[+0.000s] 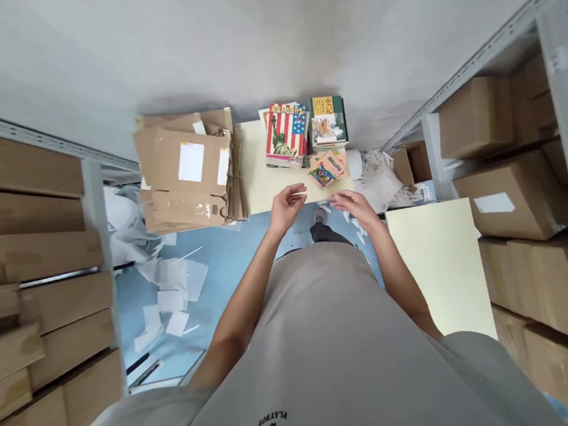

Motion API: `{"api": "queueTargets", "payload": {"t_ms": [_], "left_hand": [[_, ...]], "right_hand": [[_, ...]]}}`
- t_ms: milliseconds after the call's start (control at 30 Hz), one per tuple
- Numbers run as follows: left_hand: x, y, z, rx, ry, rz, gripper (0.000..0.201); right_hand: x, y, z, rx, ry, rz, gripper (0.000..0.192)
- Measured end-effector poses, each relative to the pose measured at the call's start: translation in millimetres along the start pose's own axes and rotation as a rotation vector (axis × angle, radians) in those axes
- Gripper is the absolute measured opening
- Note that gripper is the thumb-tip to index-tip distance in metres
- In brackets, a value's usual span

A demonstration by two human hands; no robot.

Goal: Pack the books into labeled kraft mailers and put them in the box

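Observation:
My left hand point(288, 207) hovers at the front edge of a pale yellow table point(262, 191), fingers curved and apart, holding nothing. Across from it my right hand point(356, 206) is held with its fingers stretched towards the left, also with nothing in it. Just beyond the right hand lie several small orange booklets point(328, 168), overlapping each other. Behind them stands a stack of books point(328, 121) with a green and yellow cover on top. To its left is another book stack point(286, 132), topped by a cover with red and white stripes and a statue.
Flattened cardboard boxes point(184, 169) are piled on the table's left. Shelves of cardboard boxes point(46, 249) point(518, 197) line both sides. A second pale yellow surface point(439, 258) is at my right. Paper scraps point(172, 301) litter the blue floor; white packing material point(379, 180) sits right of the table.

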State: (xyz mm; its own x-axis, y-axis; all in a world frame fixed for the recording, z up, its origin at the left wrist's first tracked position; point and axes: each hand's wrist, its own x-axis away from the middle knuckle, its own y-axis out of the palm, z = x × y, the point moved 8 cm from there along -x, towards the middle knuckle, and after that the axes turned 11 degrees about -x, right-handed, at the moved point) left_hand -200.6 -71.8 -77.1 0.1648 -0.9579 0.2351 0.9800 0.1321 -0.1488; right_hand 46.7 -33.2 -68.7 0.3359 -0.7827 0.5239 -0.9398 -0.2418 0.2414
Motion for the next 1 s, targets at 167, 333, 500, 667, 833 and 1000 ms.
{"api": "queueTargets", "payload": {"t_ms": [167,333,500,667,833,1000], "left_hand": [[-63,-19.4,-11,-0.079,-0.097,0.080,0.049],[-109,-39.4,-21,-0.267,-0.156,0.239,0.044],[-137,-67.1,-23,-0.448,-0.150,0.350,0.041],[-193,-29.9,-29,-0.381,-0.161,0.100,0.045],[-252,60.2,-26,-0.285,-0.061,-0.091,0.066],[-267,102.3,-38,-0.254,-0.031,-0.136,0.064]], "right_hand": [[-87,4,-11,0.016,0.035,-0.050,0.068],[-147,4,-19,0.049,0.035,-0.068,0.066],[-190,-5,-46,0.261,-0.086,0.073,0.046],[-225,-34,-101,0.628,-0.236,0.443,0.047],[-262,-55,-108,0.786,0.000,0.534,0.062],[-271,-64,-103,0.611,0.020,0.267,0.050]]}}
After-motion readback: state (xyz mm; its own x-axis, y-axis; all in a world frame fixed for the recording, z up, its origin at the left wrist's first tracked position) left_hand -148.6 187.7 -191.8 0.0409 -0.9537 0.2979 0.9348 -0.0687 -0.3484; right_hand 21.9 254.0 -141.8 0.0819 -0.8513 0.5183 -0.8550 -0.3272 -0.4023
